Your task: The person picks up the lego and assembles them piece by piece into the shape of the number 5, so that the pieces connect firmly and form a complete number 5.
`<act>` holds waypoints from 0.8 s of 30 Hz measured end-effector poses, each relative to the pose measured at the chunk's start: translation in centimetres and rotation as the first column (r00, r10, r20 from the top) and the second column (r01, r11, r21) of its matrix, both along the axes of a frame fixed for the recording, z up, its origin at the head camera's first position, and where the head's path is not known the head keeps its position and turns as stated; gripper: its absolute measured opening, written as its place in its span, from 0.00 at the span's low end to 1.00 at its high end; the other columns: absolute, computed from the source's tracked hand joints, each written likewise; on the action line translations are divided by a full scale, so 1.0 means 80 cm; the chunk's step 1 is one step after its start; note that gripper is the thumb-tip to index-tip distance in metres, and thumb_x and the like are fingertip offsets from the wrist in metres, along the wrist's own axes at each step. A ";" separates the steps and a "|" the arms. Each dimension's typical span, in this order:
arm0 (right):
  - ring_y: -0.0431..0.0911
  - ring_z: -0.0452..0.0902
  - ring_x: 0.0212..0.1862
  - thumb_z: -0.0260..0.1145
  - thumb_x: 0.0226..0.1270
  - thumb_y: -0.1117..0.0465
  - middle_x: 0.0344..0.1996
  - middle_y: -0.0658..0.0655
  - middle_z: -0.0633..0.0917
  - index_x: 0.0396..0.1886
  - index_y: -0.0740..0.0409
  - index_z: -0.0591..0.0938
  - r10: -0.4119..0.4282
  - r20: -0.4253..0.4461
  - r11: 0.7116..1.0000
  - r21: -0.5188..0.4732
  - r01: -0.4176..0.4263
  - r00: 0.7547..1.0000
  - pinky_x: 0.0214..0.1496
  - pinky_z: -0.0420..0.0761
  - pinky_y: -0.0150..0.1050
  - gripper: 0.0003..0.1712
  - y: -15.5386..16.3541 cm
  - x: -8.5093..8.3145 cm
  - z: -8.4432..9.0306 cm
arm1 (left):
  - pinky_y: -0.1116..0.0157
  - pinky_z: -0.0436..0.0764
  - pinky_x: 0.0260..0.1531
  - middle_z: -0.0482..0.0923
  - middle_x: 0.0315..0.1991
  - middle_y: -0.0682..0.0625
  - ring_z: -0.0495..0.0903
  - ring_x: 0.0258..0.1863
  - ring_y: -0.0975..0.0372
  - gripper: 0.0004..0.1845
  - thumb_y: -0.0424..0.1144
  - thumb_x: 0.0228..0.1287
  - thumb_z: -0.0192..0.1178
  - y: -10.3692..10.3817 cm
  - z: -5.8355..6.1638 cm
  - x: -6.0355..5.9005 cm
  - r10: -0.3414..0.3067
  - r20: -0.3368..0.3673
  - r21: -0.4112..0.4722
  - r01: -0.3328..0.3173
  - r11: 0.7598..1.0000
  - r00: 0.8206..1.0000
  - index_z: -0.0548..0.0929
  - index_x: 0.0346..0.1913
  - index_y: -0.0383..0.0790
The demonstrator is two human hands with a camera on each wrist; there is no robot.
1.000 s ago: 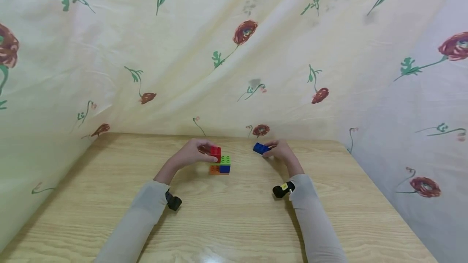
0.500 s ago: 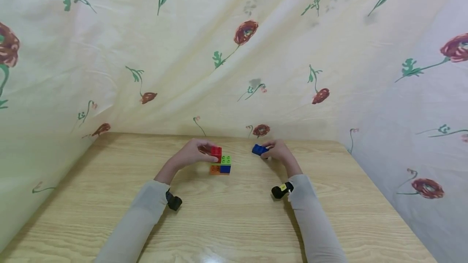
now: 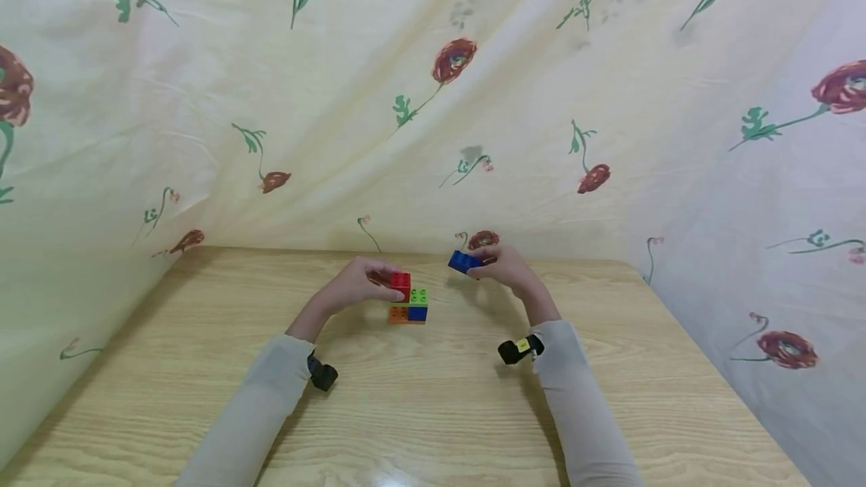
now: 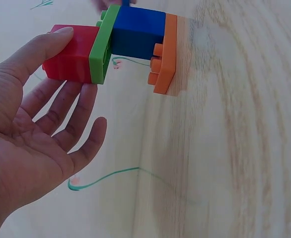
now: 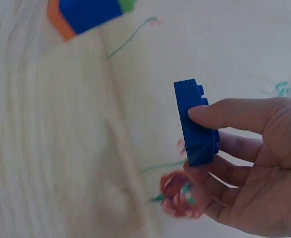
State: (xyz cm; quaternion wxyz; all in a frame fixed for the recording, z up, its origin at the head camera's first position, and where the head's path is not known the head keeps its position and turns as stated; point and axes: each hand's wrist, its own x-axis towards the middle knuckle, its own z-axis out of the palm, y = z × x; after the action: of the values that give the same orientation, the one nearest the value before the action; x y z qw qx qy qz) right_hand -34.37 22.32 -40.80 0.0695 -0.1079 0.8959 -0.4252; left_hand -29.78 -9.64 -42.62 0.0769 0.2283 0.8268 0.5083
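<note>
The stack (image 5: 88, 14) is cut off at the top edge in the right wrist view, and blurred too.

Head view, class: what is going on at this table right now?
A person sits at a wooden table building with toy bricks. The left hand steadies a small brick stack standing on the table, its fingers touching the red brick. The right hand pinches a loose blue brick, held in the air to the right of the stack and apart from it.
</note>
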 end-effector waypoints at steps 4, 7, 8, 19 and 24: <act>0.55 0.76 0.56 0.71 0.68 0.61 0.62 0.65 0.75 0.66 0.64 0.79 0.059 -0.017 0.996 -0.063 -0.060 0.998 0.57 0.80 0.44 0.28 -0.014 0.010 0.018 | 0.62 0.82 0.49 0.87 0.48 0.45 0.83 0.45 0.58 0.21 0.40 0.59 0.75 -0.001 0.000 0.000 0.005 0.007 -0.006 -0.005 1.000 1.000 0.87 0.55 0.38; 0.54 0.76 0.55 0.71 0.68 0.61 0.60 0.62 0.72 0.67 0.63 0.79 0.100 -0.050 0.991 -0.083 -0.104 0.994 0.55 0.80 0.41 0.28 -0.023 0.017 0.027 | 0.62 0.83 0.49 0.87 0.48 0.46 0.83 0.45 0.58 0.21 0.40 0.59 0.75 -0.001 -0.001 -0.002 0.013 0.010 -0.015 -0.013 1.000 1.000 0.87 0.55 0.40; 0.54 0.76 0.54 0.71 0.68 0.60 0.58 0.62 0.73 0.66 0.62 0.79 0.110 -0.059 0.990 -0.086 -0.114 0.992 0.55 0.81 0.42 0.28 -0.027 0.020 0.030 | 0.62 0.83 0.49 0.87 0.48 0.46 0.82 0.45 0.58 0.21 0.40 0.59 0.75 -0.001 -0.001 -0.003 0.016 0.012 -0.017 -0.015 1.000 1.000 0.87 0.55 0.40; 0.54 0.79 0.58 0.69 0.71 0.55 0.63 0.59 0.82 0.68 0.50 0.79 0.276 -0.126 0.955 -0.075 -0.287 0.953 0.58 0.81 0.49 0.27 -0.058 0.043 0.045 | 0.61 0.82 0.50 0.88 0.46 0.47 0.83 0.44 0.59 0.18 0.42 0.60 0.75 -0.003 -0.006 -0.008 -0.007 0.008 -0.005 0.007 1.000 1.000 0.89 0.52 0.40; 0.52 0.79 0.57 0.69 0.71 0.56 0.61 0.56 0.82 0.66 0.47 0.80 0.316 -0.158 0.944 -0.049 -0.327 0.935 0.59 0.81 0.49 0.24 -0.068 0.046 0.043 | 0.61 0.84 0.49 0.89 0.46 0.46 0.84 0.43 0.58 0.17 0.41 0.60 0.75 -0.003 -0.005 -0.009 -0.016 0.005 0.017 0.016 1.000 1.000 0.89 0.51 0.39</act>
State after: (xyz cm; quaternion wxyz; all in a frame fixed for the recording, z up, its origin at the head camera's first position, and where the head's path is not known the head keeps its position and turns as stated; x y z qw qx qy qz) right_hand -30.70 16.86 -37.32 0.0671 -0.2868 0.8525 -0.4319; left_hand -30.47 -9.86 -43.06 0.0811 0.2344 0.8203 0.5153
